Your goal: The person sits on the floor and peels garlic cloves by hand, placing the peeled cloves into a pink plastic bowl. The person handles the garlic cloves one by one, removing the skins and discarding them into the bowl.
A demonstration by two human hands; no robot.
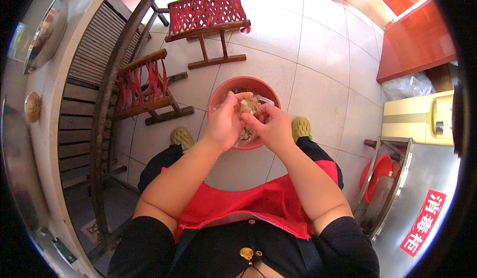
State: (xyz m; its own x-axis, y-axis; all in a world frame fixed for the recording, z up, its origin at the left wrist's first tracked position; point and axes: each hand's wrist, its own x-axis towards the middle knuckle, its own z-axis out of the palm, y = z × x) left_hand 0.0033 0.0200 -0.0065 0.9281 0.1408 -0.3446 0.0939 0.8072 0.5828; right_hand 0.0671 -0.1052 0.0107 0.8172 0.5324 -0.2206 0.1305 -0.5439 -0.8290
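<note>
Both hands meet above a red plastic bin (pixel 243 79) on the floor between my feet. My left hand (pixel 224 124) cups a small pale-tan lump (pixel 249 105), which looks like a garlic bulb with loose skin. Thumb and fingers of my right hand (pixel 275 128) pinch the same lump from the other side. Underneath, the bin holds whitish scraps (pixel 246 134) and a piece of clear plastic (pixel 264 99). My hands hide much of the inside of the bin.
Folding stools with red woven seats (pixel 207 15) (pixel 143 87) stand ahead and to the left. Along the left runs a pale counter (pixel 56 102). At right are a steel cabinet (pixel 413 188), a yellow appliance (pixel 406 117) and a red-brown cabinet (pixel 415 39). Green clogs (pixel 301 128) flank the bin.
</note>
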